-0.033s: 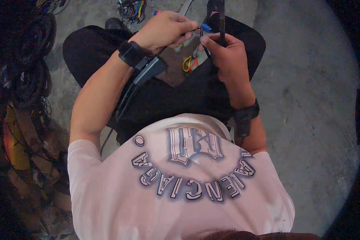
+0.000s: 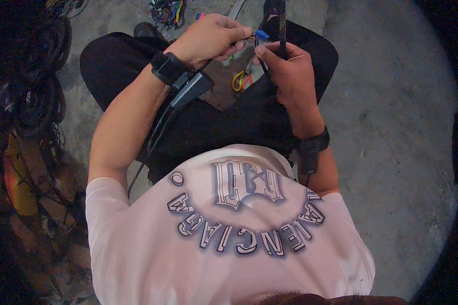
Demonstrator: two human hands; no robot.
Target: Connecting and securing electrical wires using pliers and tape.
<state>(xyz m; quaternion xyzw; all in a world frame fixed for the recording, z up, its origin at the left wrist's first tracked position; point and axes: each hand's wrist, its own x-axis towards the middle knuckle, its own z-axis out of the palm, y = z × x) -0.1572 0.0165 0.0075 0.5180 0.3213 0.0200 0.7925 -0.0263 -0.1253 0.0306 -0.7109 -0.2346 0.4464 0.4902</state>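
My left hand is closed, pinching thin wire beside a small blue connector at its fingertips. My right hand is closed on a black cable, just right of and below the left fingertips; a flat black strip rises from it toward the top edge. Beneath, between my legs, lies a hand tool with yellow and red handles; its head is partly hidden. Black devices are strapped to both my wrists.
Coloured wire bundles lie on the grey floor at the top. Coiled black cables are heaped at the left, above brown, cardboard-like scraps. My dark-trousered legs surround the work, with dark shoes beyond.
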